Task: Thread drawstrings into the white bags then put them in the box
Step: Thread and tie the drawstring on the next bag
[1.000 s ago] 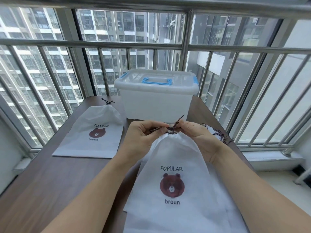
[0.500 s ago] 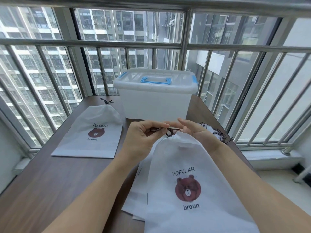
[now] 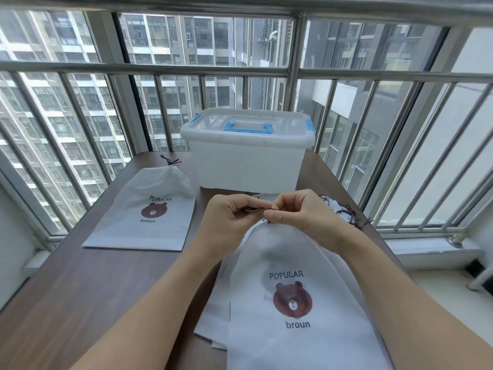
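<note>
A white bag (image 3: 296,265) with a brown bear print lies in front of me, its gathered neck raised between my hands. My left hand (image 3: 226,217) and my right hand (image 3: 296,212) both pinch the dark drawstring (image 3: 252,209) at that neck, fingertips touching. More white bags (image 3: 216,313) lie stacked under it. A second bear bag (image 3: 149,209) with its string tied lies flat at the left. The translucent box (image 3: 248,161), lid on with a blue handle, stands at the far edge of the table.
Loose dark drawstrings (image 3: 349,213) lie bunched by the table's right edge. The brown wooden table (image 3: 80,289) is ringed by a metal balcony railing (image 3: 160,69) on three sides.
The bag has shifted slightly to the right and my hands have closed together at its neck. The string ends that stuck up between them are now hidden in my fingers.
</note>
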A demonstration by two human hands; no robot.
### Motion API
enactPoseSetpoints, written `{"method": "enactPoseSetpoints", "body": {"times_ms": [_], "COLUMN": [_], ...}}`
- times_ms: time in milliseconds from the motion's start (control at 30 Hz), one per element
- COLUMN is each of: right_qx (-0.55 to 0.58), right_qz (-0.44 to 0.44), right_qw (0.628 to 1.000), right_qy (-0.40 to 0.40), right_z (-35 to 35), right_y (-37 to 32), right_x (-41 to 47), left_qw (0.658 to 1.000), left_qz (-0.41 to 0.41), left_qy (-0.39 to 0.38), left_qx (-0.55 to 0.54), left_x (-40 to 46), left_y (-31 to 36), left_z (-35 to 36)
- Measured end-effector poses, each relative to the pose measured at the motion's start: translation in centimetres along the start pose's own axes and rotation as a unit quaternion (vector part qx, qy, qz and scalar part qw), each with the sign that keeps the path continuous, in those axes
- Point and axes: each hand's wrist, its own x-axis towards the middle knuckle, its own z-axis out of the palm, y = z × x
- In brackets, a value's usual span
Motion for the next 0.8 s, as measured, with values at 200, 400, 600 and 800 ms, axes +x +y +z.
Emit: {"method": "enactPoseSetpoints", "body": {"times_ms": [200, 400, 600, 800], "right_qx": [-0.077, -0.185, -0.32, -0.205], "right_qz": [-0.086, -0.125, -0.129, -0.112], "right_qw": [0.993, 0.973, 0.938, 0.969], "right_qy": [0.032, 0.053, 0.044, 0.084], "right_z": [0.1, 0.3, 0.8, 1.1], "right_y": [0.0, 0.1, -0.3, -0.2], "right_x": [0.4, 0.2, -0.1, 0.1], "left_qw": [0.992, 0.986, 0.991, 0.983], "left_qz": [-0.09, -0.129, -0.103, -0.124], "left_qy": [0.011, 0.008, 0.04, 0.018], "left_qx": [-0.084, -0.105, -0.08, -0.137], "left_x": [0.4, 0.3, 0.5, 0.9], "left_y": [0.0, -0.1, -0.5, -0.4], "left_z": [-0.1, -0.2, -0.5, -1.1]}}
